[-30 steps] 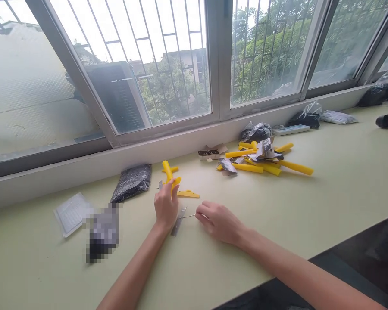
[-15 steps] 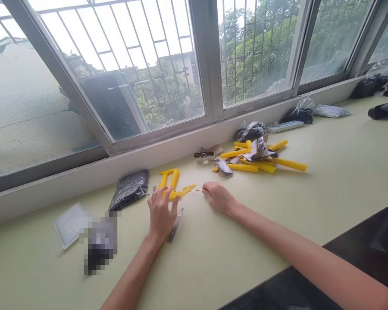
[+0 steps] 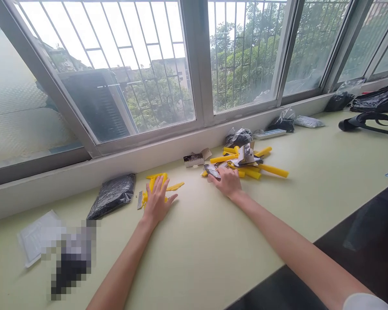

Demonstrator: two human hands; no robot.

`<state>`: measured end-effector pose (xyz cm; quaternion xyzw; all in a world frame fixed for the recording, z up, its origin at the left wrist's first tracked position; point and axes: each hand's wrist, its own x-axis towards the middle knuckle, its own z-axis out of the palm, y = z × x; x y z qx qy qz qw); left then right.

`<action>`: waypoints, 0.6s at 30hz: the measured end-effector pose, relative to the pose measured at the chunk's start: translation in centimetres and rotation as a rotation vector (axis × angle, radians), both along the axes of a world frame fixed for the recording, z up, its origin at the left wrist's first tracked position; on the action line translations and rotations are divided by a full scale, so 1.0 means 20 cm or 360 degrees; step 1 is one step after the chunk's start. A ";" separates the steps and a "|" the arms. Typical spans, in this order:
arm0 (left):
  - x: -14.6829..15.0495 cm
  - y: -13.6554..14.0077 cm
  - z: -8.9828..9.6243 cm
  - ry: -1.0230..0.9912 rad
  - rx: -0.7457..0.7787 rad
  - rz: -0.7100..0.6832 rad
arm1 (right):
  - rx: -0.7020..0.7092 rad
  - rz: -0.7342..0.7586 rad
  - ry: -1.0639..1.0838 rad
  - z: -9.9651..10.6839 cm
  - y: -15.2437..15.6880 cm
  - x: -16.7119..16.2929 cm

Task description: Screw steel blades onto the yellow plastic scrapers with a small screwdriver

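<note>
My left hand lies with its fingers spread over several yellow plastic pieces, covering part of them. A flat, pointed yellow piece sticks out to its right, and a small grey metal plate shows at its left. At the near left edge of a heap of yellow handles, my right hand has its thumb and fingers closed on a flat dark-and-silver packet. Its far fingers are partly hidden.
A small black-and-white box is by the window ledge. To the left are a black plastic-wrapped package, a clear packet and a blurred-out object. Bagged black items sit behind the heap; the table's front edge runs at lower right.
My right hand has left the thin metal piece beside my left hand and moved right to the heap. My left hand has flattened over the yellow pieces. The dark strip near it is gone.
</note>
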<state>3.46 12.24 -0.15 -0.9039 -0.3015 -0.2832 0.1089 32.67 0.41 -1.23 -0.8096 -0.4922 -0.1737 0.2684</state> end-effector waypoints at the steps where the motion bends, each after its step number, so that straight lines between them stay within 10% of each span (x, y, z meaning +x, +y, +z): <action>1: 0.01 0.00 0.01 -0.0036 0.0059 -0.0031 | -0.0018 0.0023 -0.0013 0.00 -0.02 0.03; 10: 0.05 -0.21 0.04 0.0035 0.0186 -0.0442 | -0.0135 0.0046 0.0011 0.00 -0.01 0.03; 18: 0.11 -0.31 0.01 -0.0543 -0.0596 -0.0416 | 0.0116 0.0059 0.0256 0.00 -0.05 0.03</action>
